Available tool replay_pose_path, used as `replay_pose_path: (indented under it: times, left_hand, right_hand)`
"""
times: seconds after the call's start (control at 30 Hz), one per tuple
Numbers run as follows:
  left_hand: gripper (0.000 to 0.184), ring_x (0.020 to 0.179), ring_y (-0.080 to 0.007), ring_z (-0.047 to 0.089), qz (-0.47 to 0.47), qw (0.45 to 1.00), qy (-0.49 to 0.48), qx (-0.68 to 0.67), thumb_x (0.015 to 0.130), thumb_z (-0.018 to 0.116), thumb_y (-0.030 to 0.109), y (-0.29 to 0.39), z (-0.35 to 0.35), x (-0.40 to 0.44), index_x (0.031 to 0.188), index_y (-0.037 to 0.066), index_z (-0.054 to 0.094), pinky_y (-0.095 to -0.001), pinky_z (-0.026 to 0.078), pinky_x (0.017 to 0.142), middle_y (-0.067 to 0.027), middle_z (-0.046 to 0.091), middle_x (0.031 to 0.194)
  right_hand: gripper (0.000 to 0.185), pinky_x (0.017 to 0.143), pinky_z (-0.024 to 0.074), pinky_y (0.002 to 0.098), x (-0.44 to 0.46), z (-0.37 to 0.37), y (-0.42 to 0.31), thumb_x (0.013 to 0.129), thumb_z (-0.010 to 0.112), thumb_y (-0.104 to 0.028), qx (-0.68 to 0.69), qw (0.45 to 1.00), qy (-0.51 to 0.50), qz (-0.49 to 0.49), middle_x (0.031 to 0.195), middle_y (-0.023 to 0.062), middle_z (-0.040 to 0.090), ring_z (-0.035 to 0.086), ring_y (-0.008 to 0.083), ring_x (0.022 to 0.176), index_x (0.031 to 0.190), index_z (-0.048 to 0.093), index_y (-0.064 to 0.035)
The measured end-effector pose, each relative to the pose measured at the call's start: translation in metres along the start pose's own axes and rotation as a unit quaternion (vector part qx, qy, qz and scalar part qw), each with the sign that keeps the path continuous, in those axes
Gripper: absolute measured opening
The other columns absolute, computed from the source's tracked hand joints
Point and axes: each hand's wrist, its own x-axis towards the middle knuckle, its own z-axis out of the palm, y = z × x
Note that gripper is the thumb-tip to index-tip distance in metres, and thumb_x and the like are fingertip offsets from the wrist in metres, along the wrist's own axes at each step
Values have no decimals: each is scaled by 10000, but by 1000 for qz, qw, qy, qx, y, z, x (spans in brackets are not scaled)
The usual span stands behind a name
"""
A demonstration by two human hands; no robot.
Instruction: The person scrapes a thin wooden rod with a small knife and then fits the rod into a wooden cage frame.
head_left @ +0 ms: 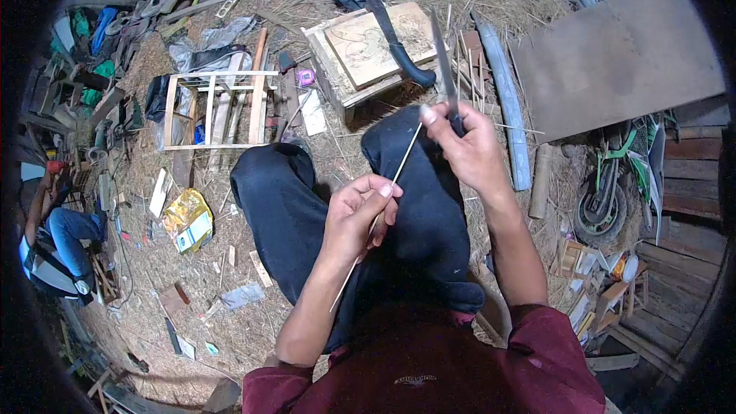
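1. The left hand (pixel 360 218) is raised over the lap, its fingers curled around a thin stick (pixel 407 149) — thumb along it, the stick slanting from lower left to upper right.
2. The right hand (pixel 468 146) is higher and farther forward, closed around the handle of a knife (pixel 443 61), blade pointing up and away. Its thumb is by the stick's upper end (whether they touch, I cannot tell). The hands are apart, both elbows bent.
3. Beneath the hands are the dark trousers (pixel 276 192), knees spread, with the right knee near the edge of a low wooden bench (pixel 330 61). On that bench lie a board (pixel 356 54) and a dark curved tool (pixel 389 38).
4. Left of the bench is a slatted wooden frame (pixel 222 146); to its right, a greyish pole (pixel 506 100) and a large flat panel (pixel 621 61). Straw-strewn ground (pixel 146 261) runs between these.
5. Farther out — a green-and-white motorbike (pixel 629 153) beside a plank wall (pixel 690 161) at right, another person's jeans (pixel 69 238) at far left.
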Motion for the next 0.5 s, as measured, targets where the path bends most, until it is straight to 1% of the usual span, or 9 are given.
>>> replay_pose_path:
  times: [0.07,0.1,0.13,0.17,0.23,0.27,0.3,0.37,0.5]
  left_hand:
    - [252,388,-51,405,0,999,8,31,961,585,232,-8,0,9,968,-18,621,-197,289,345,-35,572,627]
    - [249,386,-51,408,-1,999,11,38,967,580,225,-14,-1,14,972,-19,624,-198,299,348,-35,576,630]
    - [245,384,-50,412,-2,999,14,44,973,575,218,-19,-1,20,977,-21,627,-198,308,352,-36,581,633]
    - [242,382,-49,415,-3,998,18,52,980,570,212,-22,-1,24,981,-23,629,-198,318,356,-36,585,636]
    - [246,384,-49,428,-11,998,31,59,980,573,215,-22,3,28,977,-21,640,-199,320,357,-34,589,634]
    - [248,385,-48,434,-14,997,38,62,980,574,217,-21,4,28,976,-21,645,-199,321,358,-32,592,633]
    - [249,389,-48,442,-23,996,38,82,980,574,220,-19,4,28,984,-18,651,-198,323,359,-32,595,635]
    - [253,397,-47,459,-39,991,41,121,981,575,225,-12,1,23,1002,-12,662,-196,326,361,-31,601,640]
    - [242,412,-51,477,-62,988,11,139,993,553,198,-12,-9,-4,1045,-10,666,-188,337,375,-31,605,649]
  right_hand:
    - [275,676,468,272,1,-10,19,974,604,-248,-65,989,66,-119,847,64,641,574,118,753,1077,634,5]
    - [304,691,481,299,0,-15,26,988,577,-254,-97,974,97,-179,875,97,652,595,151,765,1137,622,6]
    - [339,725,495,346,-5,-18,30,987,558,-246,-138,965,71,-210,930,137,655,619,222,797,1250,565,-33]
    - [413,759,510,393,-10,-22,33,986,539,-238,-176,953,47,-243,985,178,657,644,294,830,1363,508,-73]
    - [463,747,525,407,-30,-23,44,972,550,-232,-247,923,-25,-293,976,168,662,654,322,819,1420,473,-146]
    - [517,648,540,415,-45,-24,42,948,568,-198,-334,910,-93,-225,860,134,624,640,338,729,1447,446,-261]
    - [561,549,526,421,-52,-20,48,928,575,-171,-402,882,-109,-222,759,115,560,615,333,634,1443,437,-346]
    - [618,529,519,439,-57,-18,57,901,583,-151,-433,867,-112,-220,734,120,538,592,345,586,1453,412,-372]
    - [647,522,515,450,-57,-19,58,887,587,-150,-433,875,-115,-182,714,132,537,590,354,573,1459,393,-382]
